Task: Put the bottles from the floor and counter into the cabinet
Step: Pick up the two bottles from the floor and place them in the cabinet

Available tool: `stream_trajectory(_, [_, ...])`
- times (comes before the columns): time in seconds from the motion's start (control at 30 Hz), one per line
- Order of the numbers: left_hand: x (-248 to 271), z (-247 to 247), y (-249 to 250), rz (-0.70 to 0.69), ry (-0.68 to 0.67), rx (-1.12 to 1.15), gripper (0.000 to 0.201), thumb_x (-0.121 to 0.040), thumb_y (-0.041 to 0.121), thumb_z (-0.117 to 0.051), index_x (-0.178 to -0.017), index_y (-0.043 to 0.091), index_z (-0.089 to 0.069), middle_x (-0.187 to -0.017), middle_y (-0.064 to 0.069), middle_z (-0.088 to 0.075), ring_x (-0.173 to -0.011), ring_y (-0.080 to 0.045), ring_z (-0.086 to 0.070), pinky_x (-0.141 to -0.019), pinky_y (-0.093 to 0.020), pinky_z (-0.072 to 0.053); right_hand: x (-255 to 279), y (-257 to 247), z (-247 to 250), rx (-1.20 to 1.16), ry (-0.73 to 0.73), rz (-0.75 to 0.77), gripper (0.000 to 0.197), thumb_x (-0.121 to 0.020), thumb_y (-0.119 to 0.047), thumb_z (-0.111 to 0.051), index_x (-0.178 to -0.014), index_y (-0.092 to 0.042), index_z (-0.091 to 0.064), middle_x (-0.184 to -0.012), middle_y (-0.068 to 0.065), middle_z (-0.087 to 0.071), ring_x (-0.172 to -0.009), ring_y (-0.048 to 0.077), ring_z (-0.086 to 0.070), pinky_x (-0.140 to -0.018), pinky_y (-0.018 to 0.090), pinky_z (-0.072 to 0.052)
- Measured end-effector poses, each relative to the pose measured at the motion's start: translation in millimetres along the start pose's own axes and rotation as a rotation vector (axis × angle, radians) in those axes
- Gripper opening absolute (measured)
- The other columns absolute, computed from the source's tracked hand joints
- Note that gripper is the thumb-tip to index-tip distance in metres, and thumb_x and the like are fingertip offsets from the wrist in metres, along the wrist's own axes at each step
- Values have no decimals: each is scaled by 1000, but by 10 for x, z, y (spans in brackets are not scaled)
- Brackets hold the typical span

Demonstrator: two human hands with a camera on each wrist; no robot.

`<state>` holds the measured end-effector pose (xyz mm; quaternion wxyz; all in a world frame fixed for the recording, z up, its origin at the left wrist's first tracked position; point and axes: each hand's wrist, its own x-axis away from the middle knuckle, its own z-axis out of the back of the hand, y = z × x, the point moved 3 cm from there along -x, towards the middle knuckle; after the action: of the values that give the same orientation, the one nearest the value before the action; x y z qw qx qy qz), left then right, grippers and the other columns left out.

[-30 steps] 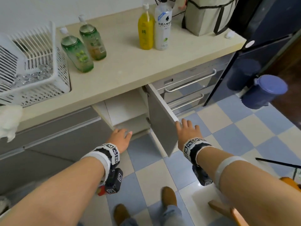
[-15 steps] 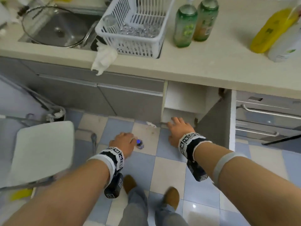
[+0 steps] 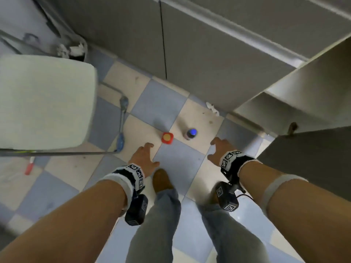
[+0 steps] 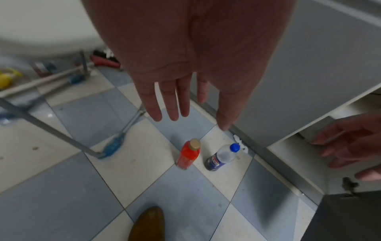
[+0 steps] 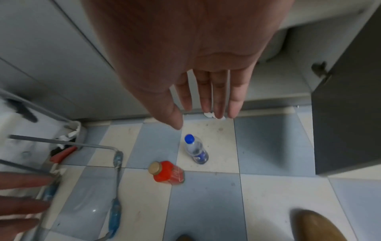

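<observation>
Both hands hang over the checkered floor [image 3: 176,160] with nothing in them: the left hand [image 3: 144,156] has its fingers straight and slightly fanned, and the right hand [image 3: 220,149] is spread the same way, palm down. Neither touches a bottle.

Two bottles stand on the floor below them, each upright with its long axis vertical and its cap pointing up. One is the red bottle [image 4: 188,154] with a tan cap, standing right where a pale tile meets a blue one; the other is the clear bottle [image 4: 221,155] with a blue cap and a dark blue label, on the pale tile just beside it (apart, not touching). From the head view the red one lies just ahead of the left hand's fingertips, the clear one ahead and to the left of the right hand.

Past the clear bottle, the cabinet [image 3: 281,109] is open, its dark door [image 3: 307,158] swung out at the right. One scrap of white paper [image 3: 212,108] lies at the foot of the closed grey cabinet fronts. One white chair [image 3: 43,103] stands at the left, and two brown shoes show below, one being [image 3: 161,179].
</observation>
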<state>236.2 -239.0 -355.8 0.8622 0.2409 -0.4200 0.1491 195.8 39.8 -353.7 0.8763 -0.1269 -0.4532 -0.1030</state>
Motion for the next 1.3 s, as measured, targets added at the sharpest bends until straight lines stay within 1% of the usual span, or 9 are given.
stream_trajectory(0.27, [-1764, -993, -393, -14, 20, 177, 120, -76, 19, -85, -160, 39, -1, -159, -11, -31, -139, -35, -45, -106, -43, -43, -1888, 222, -999, -271, 47, -47, 101, -72, -35, -84, -150, -25, -21, -138, 15, -47, -117, 34, -56, -98, 41, -48])
stream_trajectory(0.43, [-2695, -1373, -510, -125, 89, 214, 120, -73, 12, -87, -161, 36, -9, -162, -9, -23, -144, -30, -40, -114, -36, -34, -2767, 145, -1378, -468, 126, 87, 121, -45, -53, -86, -147, -42, -21, -139, 10, -43, -119, 31, -56, -101, 49, -48])
stream_trajectory(0.6, [-3064, -1501, -518, -204, 238, 233, 75, -68, 10, -86, -133, 23, -51, -129, -9, -58, -112, -29, -60, -88, -25, -40, -3022, 60, -1465, -573, 248, 139, 68, -65, -20, -88, -125, -22, -54, -109, -3, -63, -103, 20, -61, -89, 26, -46])
stream_trajectory(0.8, [-2531, -1333, -361, -141, 237, 131, 57, -67, 23, -87, -114, 20, -56, -107, -6, -67, -95, -29, -65, -79, -33, -47, -2274, 128, -1150, -690, 257, 65, 56, -73, -23, -85, -120, -26, -56, -98, -10, -57, -83, 6, -54, -65, 3, -39])
stream_trajectory(0.87, [-2190, -1186, -221, -142, 208, 142, 58, -66, 22, -88, -115, 19, -55, -107, -5, -63, -94, -26, -62, -78, -31, -44, -1855, 186, -948, -739, 281, 5, 51, -70, -31, -85, -110, -39, -55, -96, -11, -60, -85, 9, -57, -78, 13, -48])
stream_trajectory(0.93, [-1819, -1000, -13, -175, 168, 143, 59, -65, 20, -89, -113, 19, -55, -106, -4, -60, -94, -25, -61, -78, -29, -41, -1398, 278, -703, -675, 329, -90, 49, -59, -58, -76, -99, -52, -50, -98, -16, -61, -100, 16, -59, -92, 32, -49])
stream_trajectory(1.0, [-1436, -750, 270, -223, 113, 122, 61, -63, 21, -91, -112, 22, -54, -106, -1, -61, -94, -23, -61, -79, -30, -43, -907, 389, -399, -544, 345, -208, 57, -59, -67, -68, -110, -51, -49, -114, -11, -56, -117, 22, -51, -101, 40, -42])
stream_trajectory(1.1, [-857, -346, 826, -322, 10, 68, 58, -63, 25, -92, -108, 24, -54, -99, 3, -68, -91, -22, -64, -82, -32, -51, -114, 573, 25, -497, 384, -356, 68, -65, -61, -72, -126, -42, -48, -130, 0, -45, -128, 25, -41, -105, 43, -34])
stream_trajectory(1.3, [71, 213, 2223, -582, -47, -4, 60, -58, 36, -95, -101, 30, -54, -90, 13, -68, -87, -18, -68, -79, -31, -53, 1163, 1044, 654, -632, 519, -490, 80, -61, -60, -79, -131, -37, -48, -137, 3, -42, -131, 27, -39, -106, 44, -34])
